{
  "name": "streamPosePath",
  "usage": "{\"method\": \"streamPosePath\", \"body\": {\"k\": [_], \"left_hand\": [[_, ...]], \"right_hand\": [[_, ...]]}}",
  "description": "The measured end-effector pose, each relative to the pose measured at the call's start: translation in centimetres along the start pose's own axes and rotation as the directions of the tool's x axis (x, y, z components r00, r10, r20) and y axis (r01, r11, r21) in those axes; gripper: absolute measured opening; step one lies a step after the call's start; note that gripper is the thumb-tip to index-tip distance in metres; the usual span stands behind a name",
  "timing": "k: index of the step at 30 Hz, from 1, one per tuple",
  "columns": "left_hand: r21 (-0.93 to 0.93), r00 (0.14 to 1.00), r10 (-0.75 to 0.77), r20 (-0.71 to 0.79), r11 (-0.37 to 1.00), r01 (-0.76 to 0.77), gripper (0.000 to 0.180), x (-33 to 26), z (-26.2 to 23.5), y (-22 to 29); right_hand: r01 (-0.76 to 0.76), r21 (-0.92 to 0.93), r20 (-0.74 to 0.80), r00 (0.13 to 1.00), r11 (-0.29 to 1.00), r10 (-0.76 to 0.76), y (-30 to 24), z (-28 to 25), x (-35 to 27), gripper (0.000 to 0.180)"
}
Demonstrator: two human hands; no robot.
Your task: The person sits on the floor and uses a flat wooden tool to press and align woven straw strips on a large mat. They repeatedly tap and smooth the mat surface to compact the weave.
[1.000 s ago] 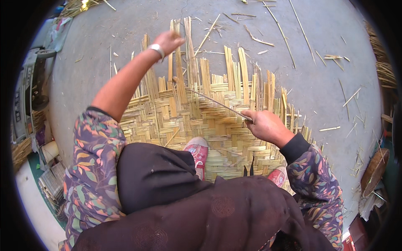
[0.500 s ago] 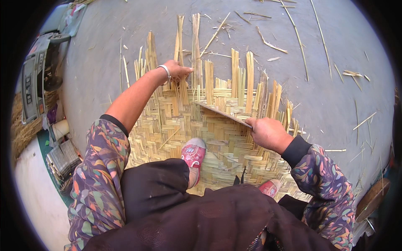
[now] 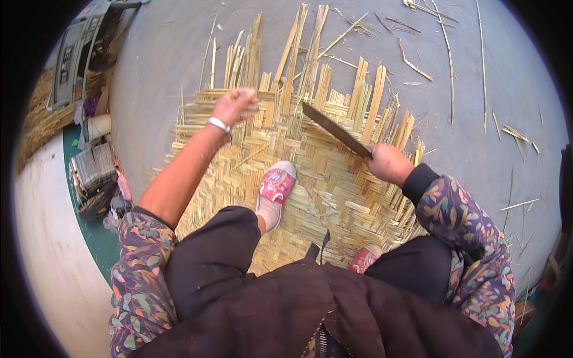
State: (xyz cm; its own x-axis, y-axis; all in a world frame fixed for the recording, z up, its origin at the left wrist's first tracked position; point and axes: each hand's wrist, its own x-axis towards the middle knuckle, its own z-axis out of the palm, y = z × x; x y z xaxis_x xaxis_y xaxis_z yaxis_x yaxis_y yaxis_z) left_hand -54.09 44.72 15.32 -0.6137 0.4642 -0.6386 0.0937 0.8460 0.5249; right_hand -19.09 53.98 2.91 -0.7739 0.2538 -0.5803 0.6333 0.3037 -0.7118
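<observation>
A large woven mat (image 3: 262, 203) of split yellow strips lies on the ground around my feet, with loose strip ends (image 3: 292, 53) standing out past its far edge. My right hand (image 3: 389, 164) is closed round the handle of a long flat-bladed knife (image 3: 336, 129), its blade slanting up and left over the mat's far part. My left hand (image 3: 234, 106), with a silver bangle at the wrist, hovers over the mat's far left edge beside the strip ends. Motion smears its fingers, so I cannot tell whether they hold anything.
Both my patterned slippers (image 3: 278, 182) rest on the mat. Loose strips and thin stalks (image 3: 449, 65) litter the grey floor (image 3: 477, 149). At the left are a toy-like vehicle (image 3: 77, 53), a bundle of grey slats (image 3: 92, 170) and a pale board (image 3: 54, 238).
My left hand has let go of the upright strips and moved left and nearer. The knife, still in my right hand, has turned and lifted, its tip farther out. The view has shifted.
</observation>
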Motion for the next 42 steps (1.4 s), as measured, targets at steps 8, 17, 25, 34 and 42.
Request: {"method": "streamPosePath", "body": {"k": [8,17,25,34,42], "left_hand": [[-0.258,0.951,-0.309,0.021,0.917,0.304,0.019,-5.4,0.7,-13.2],[0.011,0.947,-0.264,0.185,0.964,0.266,0.024,-3.2,3.7,-21.3],[-0.135,0.983,-0.154,0.102,0.977,0.167,0.019,-2.3,4.2,-22.5],[-0.145,0.975,-0.144,0.171,0.975,0.169,0.021,-3.3,3.5,-22.2],[-0.104,0.974,-0.138,0.18,0.982,0.159,0.019,-3.1,3.4,-22.5]], "right_hand": [[-0.062,0.086,-0.082,0.994,0.994,0.069,0.1,0.2,-0.1,0.028],[-0.012,0.162,-0.157,0.987,0.987,0.038,-3.6,2.4,-4.9,0.029],[-0.37,0.55,0.334,0.919,0.749,0.209,-7.8,13.3,-6.8,0.028],[-0.441,0.796,0.436,0.893,0.415,0.113,-6.0,18.0,-5.1,0.025],[-0.463,0.806,0.47,0.879,0.369,0.074,-7.2,17.6,-4.5,0.023]]}}
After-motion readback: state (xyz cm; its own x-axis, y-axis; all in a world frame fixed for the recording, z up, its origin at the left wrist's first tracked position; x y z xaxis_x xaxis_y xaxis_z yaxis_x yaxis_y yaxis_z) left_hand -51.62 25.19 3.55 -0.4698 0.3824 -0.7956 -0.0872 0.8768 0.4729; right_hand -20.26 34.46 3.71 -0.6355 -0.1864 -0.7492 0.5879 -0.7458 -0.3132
